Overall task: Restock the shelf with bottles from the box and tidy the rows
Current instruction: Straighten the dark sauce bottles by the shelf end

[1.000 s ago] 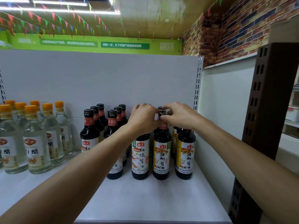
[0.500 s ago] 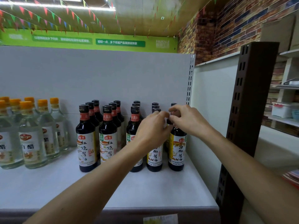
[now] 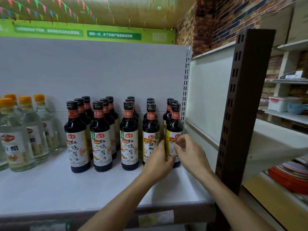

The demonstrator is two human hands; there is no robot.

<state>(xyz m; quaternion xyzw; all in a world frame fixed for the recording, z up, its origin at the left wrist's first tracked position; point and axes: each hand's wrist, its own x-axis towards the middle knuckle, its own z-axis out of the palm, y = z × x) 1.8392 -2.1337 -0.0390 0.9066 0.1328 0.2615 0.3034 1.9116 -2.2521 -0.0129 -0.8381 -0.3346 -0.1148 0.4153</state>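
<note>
Five rows of dark soy sauce bottles stand on the white shelf (image 3: 50, 189). The front bottle of the rightmost row (image 3: 175, 129) stands next to the shelf's right upright, with its label turned partly sideways. My left hand (image 3: 157, 164) grips its lower body from the left, fingers reaching in between it and the neighbouring yellow-label bottle (image 3: 150, 130). My right hand (image 3: 190, 154) has curled fingers on the label from the right. Three rows of red-label bottles (image 3: 129, 130) stand further left. No box is in view.
Clear vinegar bottles with orange caps (image 3: 18, 140) fill the shelf's left end. A brown perforated post (image 3: 240, 114) rises just right of my right arm. Beyond it are other shelves with bowls (image 3: 296, 108) and stacked red plates (image 3: 290, 177).
Both hands dropped from the bottle caps to the lower body of the rightmost front bottle. The camera pulled back and now shows the shelf's front edge.
</note>
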